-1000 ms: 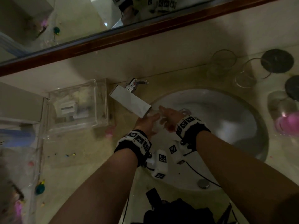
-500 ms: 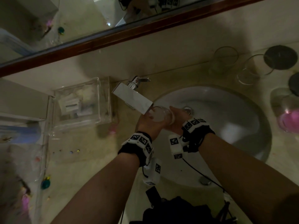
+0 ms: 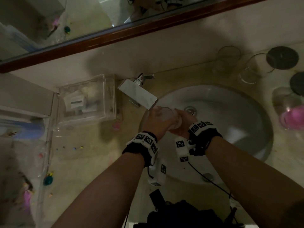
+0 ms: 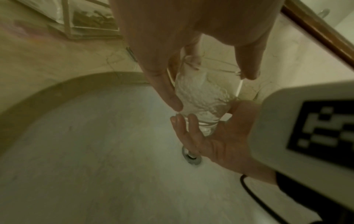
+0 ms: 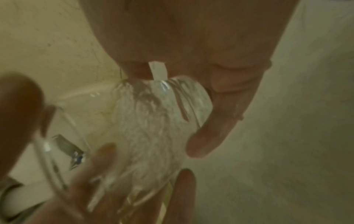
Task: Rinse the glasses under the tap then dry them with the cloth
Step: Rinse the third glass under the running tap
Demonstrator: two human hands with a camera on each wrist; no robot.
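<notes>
A clear glass is held tilted just under the square tap spout, over the white sink. My left hand grips it near the rim, thumb on one side and fingers on the other. My right hand cups its base with curled fingers. In the left wrist view, water churns white inside the glass, between my left hand and right hand. The right wrist view shows water streaming over the glass below my right hand. No cloth is identifiable.
Two empty glasses stand on the counter at the back right, beside two dark round lids. A glass with something pink stands right of the sink. A clear plastic box sits left of the tap. The drain lies beyond my hands.
The glass has turned between my hands under the spout, and its base now lies in my right hand. Both hands stay close together at the tap.
</notes>
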